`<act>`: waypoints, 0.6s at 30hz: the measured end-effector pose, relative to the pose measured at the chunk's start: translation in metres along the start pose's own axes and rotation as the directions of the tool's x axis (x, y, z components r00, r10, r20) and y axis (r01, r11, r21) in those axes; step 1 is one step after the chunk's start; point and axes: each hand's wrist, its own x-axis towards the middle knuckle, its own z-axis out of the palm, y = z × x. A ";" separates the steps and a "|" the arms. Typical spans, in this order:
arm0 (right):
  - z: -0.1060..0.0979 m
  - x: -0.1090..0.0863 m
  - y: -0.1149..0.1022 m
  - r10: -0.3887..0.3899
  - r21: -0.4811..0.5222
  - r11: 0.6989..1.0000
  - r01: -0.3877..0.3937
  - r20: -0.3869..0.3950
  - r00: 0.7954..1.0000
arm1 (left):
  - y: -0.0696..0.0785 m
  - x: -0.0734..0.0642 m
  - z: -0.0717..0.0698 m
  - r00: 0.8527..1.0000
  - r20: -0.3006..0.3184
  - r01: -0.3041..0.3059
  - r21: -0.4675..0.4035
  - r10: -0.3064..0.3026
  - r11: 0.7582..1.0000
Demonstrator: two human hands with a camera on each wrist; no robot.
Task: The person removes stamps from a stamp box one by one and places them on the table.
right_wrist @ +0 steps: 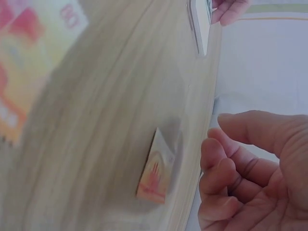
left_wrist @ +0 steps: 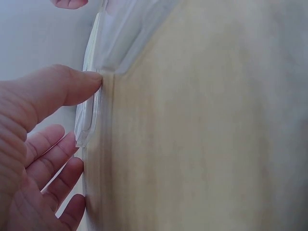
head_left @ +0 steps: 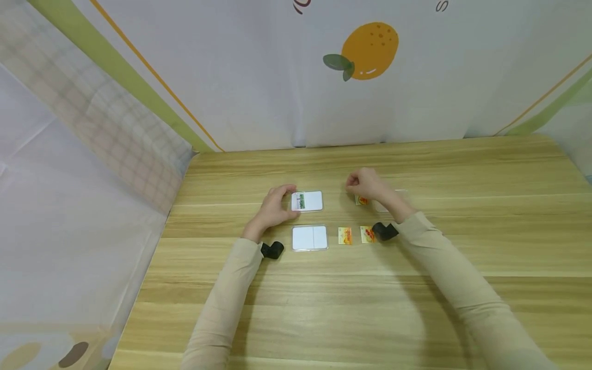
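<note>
In the head view my left hand (head_left: pixel 274 206) holds a clear plastic case (head_left: pixel 313 201) with a white insert by its long edges, thumb on the near side and fingers on the far side. A green and pale stamp (head_left: pixel 299 201) shows at the case's left end. My right hand (head_left: pixel 367 183) hovers over the table to the right, fingers loosely curled and thumb close to the index finger, with nothing seen between them. Just below that hand lies an orange and yellow stamp (head_left: pixel 361 200), partly hidden by it; the right wrist view shows this stamp (right_wrist: pixel 156 175) too.
Nearer to me lies another clear case (head_left: pixel 310 238) with a white insert. Two orange and yellow stamps (head_left: pixel 344 236) lie to its right, side by side. A transparent case part (head_left: pixel 382 207) is partly hidden under the right forearm. A printed curtain (head_left: pixel 259 103) hangs behind the table.
</note>
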 end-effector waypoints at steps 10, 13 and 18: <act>0.005 0.004 -0.007 -0.021 0.036 0.999 0.021 0.010 1.000 | -0.001 0.000 0.000 1.000 0.003 -0.002 0.007 0.002 1.000; 0.007 0.004 -0.010 -0.029 0.046 0.999 0.029 0.007 1.000 | -0.001 0.000 0.000 1.000 0.002 -0.005 0.009 0.005 1.000; 0.009 0.006 -0.016 -0.041 0.053 0.998 0.041 0.010 0.999 | -0.001 0.000 0.000 1.000 -0.002 -0.007 0.007 0.007 1.000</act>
